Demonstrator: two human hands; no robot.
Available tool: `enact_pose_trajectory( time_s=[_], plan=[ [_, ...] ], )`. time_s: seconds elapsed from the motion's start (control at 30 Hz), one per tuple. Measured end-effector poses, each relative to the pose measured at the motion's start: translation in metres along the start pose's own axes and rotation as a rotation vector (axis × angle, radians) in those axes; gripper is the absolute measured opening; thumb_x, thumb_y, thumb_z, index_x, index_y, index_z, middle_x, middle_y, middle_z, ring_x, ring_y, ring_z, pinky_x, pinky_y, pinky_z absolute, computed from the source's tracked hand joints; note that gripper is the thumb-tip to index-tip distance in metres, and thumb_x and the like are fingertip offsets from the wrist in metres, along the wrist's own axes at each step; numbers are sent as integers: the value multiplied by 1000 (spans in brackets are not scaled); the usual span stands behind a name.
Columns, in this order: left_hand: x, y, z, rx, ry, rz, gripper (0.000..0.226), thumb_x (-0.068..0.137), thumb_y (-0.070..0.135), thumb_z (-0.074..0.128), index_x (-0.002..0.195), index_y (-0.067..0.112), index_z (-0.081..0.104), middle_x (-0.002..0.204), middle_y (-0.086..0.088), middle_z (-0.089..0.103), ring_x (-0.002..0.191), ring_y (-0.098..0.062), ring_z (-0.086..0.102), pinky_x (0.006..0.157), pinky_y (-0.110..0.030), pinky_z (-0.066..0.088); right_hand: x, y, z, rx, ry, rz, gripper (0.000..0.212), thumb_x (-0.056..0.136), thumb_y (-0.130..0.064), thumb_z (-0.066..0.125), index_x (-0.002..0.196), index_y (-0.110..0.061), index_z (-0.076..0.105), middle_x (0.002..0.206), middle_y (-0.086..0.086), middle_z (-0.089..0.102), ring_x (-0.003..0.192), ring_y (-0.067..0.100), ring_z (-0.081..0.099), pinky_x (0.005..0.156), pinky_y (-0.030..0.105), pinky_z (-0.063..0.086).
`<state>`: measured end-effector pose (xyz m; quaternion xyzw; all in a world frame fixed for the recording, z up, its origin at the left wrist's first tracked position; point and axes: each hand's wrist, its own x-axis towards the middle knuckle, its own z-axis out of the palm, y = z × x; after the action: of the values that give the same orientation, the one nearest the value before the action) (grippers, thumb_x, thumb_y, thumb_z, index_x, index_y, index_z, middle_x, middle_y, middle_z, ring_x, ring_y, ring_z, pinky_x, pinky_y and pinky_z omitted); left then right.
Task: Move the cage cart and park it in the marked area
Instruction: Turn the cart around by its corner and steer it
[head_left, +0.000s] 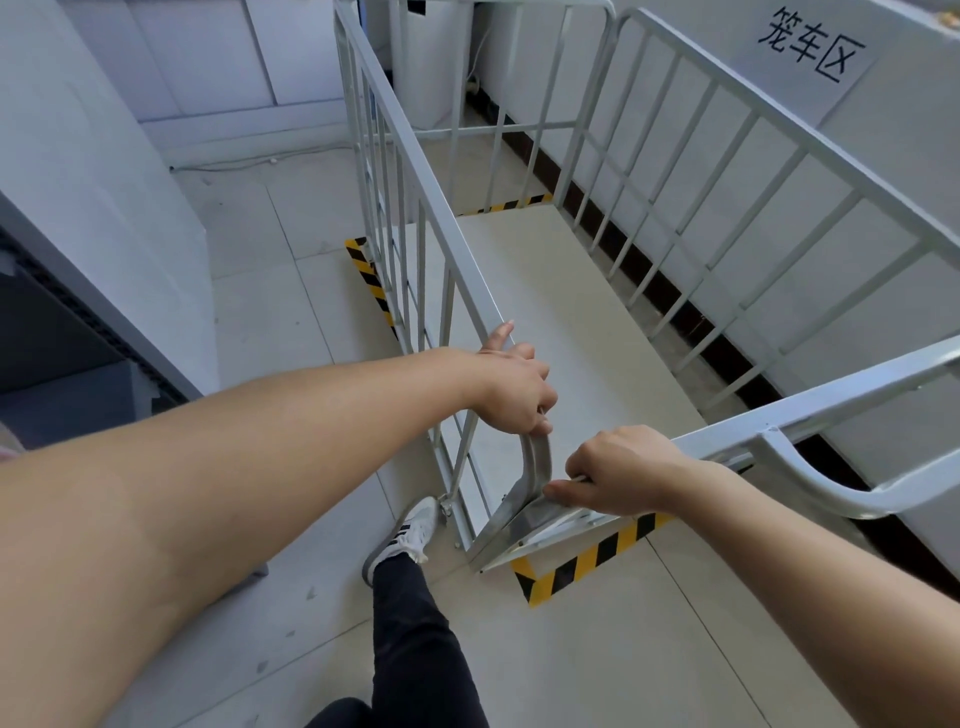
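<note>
Head view: cage cart (571, 291) sits inside the hazard tape (587, 564) by the wall. Left hand (514, 387) clamps the side rail, right hand (618, 473) the near rail. Likely rigid, heavy steel; hold top rails.

The cage cart (691, 244) is tubular metal with a smooth, satin grey-white painted finish; its deck looks matt and pale. The floor (291, 312) is smooth, faintly scuffed tile, edged by glossy yellow-black hazard tape (587, 564). A paper sign (810, 47) looks matt.
</note>
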<state>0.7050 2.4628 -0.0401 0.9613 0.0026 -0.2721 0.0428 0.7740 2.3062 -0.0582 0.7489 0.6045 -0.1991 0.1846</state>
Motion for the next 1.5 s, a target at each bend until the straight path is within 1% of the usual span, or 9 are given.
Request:
enact_pose_trajectory(
  time_s=[0.2,0.3,0.5,0.73,0.9,1.03,1.23,1.37,1.5],
  plan=[
    [1,-4,-2,-2,-22,-9,39,99,46,32,116,23,57,121,-6,46,135,-30,22,112,-58,-16,4,0,-2,7,1,1,59,90,-68,30,62,-20,51,58,-5,50,51,12,43,50,27,33],
    [0,-3,-2,7,-21,-7,39,99,46,32,117,23,57,122,-6,46,135,-30,22,112,-58,-16,3,-1,-2,8,-3,6,59,91,-67,30,61,-20,50,59,-5,50,51,12,42,49,26,30],
    [0,-2,-1,28,-9,-11,39,99,45,31,117,23,57,123,-7,46,136,-30,21,112,-58,-16,1,-1,-1,-7,6,17,57,91,-67,30,58,-23,45,57,-5,48,51,10,41,50,27,31],
    [2,-2,0,37,-5,-19,39,99,45,30,118,23,56,124,-7,46,136,-30,21,112,-59,-13,2,-1,0,10,23,18,59,90,-68,31,58,-21,48,56,-4,48,50,11,40,50,26,32],
    [4,-1,0,23,0,-2,38,99,46,31,114,23,57,122,-6,46,135,-30,22,112,-59,-14,1,2,2,11,14,25,59,90,-68,30,58,-22,48,57,-5,49,51,11,41,51,27,34],
    [3,-4,-1,12,2,-4,37,99,45,31,113,22,57,121,-6,47,135,-30,22,112,-59,-14,3,2,-1,14,2,14,58,90,-67,31,58,-22,48,57,-5,49,52,12,42,50,27,32],
    [4,-5,0,-11,12,2,38,99,46,32,114,22,58,120,-6,47,135,-30,22,112,-58,-16,5,4,1,18,3,6,63,89,-69,30,68,-18,58,60,-4,54,54,13,46,51,27,34],
    [4,-5,0,-13,7,0,39,99,46,32,114,22,58,120,-5,47,135,-29,22,111,-58,-17,6,4,3,15,17,4,65,88,-70,29,69,-16,60,59,-4,52,52,12,44,50,26,33],
    [4,-4,-1,-17,-5,-4,39,99,46,32,113,22,59,120,-5,48,136,-29,22,111,-58,-17,6,4,3,19,13,4,65,89,-69,29,69,-16,61,59,-3,53,55,14,47,51,27,36]
  ],
)
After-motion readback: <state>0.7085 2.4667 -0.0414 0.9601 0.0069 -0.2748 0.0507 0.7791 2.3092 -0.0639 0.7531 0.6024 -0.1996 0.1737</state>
